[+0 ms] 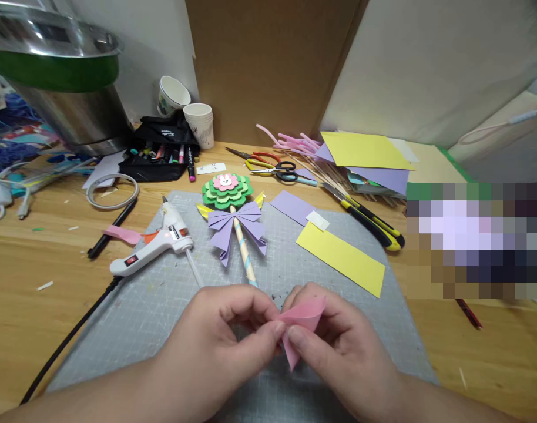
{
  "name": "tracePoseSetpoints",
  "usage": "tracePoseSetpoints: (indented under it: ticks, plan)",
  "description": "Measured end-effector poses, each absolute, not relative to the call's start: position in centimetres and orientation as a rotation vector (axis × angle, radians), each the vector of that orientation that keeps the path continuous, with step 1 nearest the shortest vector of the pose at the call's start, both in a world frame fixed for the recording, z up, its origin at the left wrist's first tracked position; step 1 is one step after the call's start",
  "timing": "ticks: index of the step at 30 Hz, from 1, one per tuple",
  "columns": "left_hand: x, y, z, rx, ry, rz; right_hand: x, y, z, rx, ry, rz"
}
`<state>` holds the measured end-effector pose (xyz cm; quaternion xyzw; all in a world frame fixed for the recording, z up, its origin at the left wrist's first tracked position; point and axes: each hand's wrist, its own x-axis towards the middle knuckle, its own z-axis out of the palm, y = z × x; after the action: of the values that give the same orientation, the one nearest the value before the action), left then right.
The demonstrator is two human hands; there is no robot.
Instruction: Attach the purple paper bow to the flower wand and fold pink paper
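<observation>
Both my hands meet over the near part of a grey cutting mat (163, 305). My left hand (224, 335) and my right hand (339, 341) pinch a small folded piece of pink paper (301, 320) between thumbs and fingertips. Just beyond them lies a paper craft: a green layered flower (227, 189) with a pink centre, a purple paper bow (235, 229) and a striped paper stick (244, 249). A white glue gun (156, 244) rests to the left of it on the mat, its black cord trailing toward me.
Yellow (341, 258) and purple paper strips (292, 207) lie right of the craft. Behind are scissors (268, 164), yellow utility knives (369, 220), stacked coloured sheets (365, 153), a black marker case (160, 153), paper cups (200, 123), a metal pot (61, 76) and a tape ring (114, 192).
</observation>
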<state>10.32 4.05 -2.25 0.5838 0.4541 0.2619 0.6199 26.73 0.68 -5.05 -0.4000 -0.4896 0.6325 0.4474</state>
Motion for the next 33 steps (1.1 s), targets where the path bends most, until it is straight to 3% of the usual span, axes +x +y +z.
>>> tracePoseSetpoints:
  ticks: [33]
  plan:
    - [10.21,3.96,-1.94,1.332,0.996,0.547,26.38,0.86,-4.78,-0.936,-1.12,1.641]
